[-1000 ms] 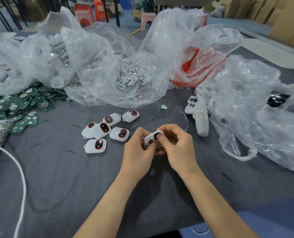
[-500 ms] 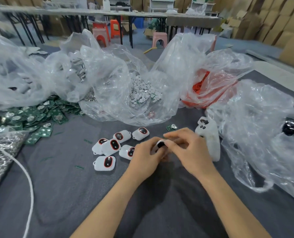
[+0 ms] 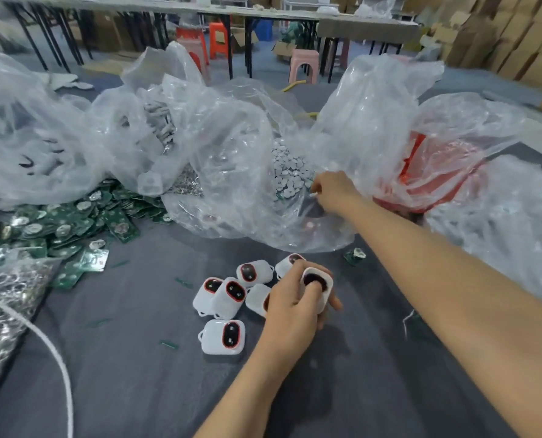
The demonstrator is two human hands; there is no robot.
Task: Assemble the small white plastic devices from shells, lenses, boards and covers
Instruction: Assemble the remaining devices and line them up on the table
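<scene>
My left hand (image 3: pixel 290 306) grips a white shell (image 3: pixel 316 287) with a dark oval lens, thumb pressed on the lens. Beside it on the grey cloth lie several finished white devices (image 3: pixel 223 335) with red-ringed lenses. My right hand (image 3: pixel 332 192) is stretched far forward into a clear plastic bag (image 3: pixel 231 191) holding small round grey discs (image 3: pixel 287 175); its fingers are curled and seem to pinch something small and white. A single green board (image 3: pixel 355 256) lies under my right forearm's left side.
A heap of green circuit boards (image 3: pixel 57 222) lies at the left. A bag of metal parts (image 3: pixel 7 298) and a white cord (image 3: pixel 51 352) are at the near left. A bag with red parts (image 3: pixel 427 172) and more clear bags (image 3: pixel 500 222) crowd the right.
My right hand left the shell and reached forward into the disc bag. My left hand now holds the shell alone. The view has tilted up and moved closer.
</scene>
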